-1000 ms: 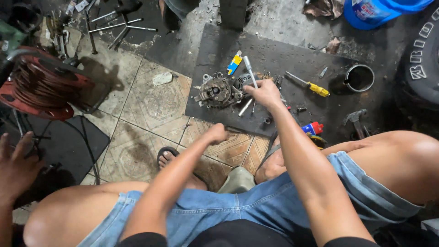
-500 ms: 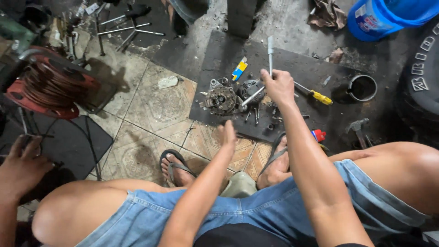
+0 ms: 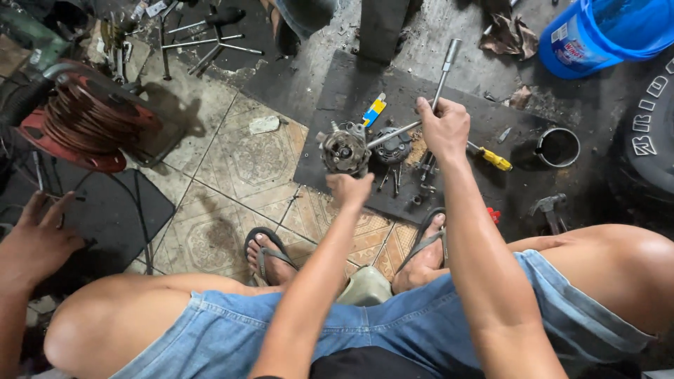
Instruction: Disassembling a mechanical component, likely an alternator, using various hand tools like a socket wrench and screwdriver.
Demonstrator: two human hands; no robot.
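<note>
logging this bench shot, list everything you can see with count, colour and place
round part: 1, grey metal, on mat, by left hand
second round part: 1, dark, right of it
wrench: 1, silver, in right hand
mat: 1, black, on floor
screwdriver: 1, yellow handle, on mat
cup: 1, metal, right end of mat
hammer: 1, grey, below cup
bucket: 1, blue, top right
tyre: 1, black, right edge
cable reel: 1, red, left
other person's hand: 1, left edge
sandals: 2, black, on own feet
left hand: below round part
right hand: gripping wrench
</note>
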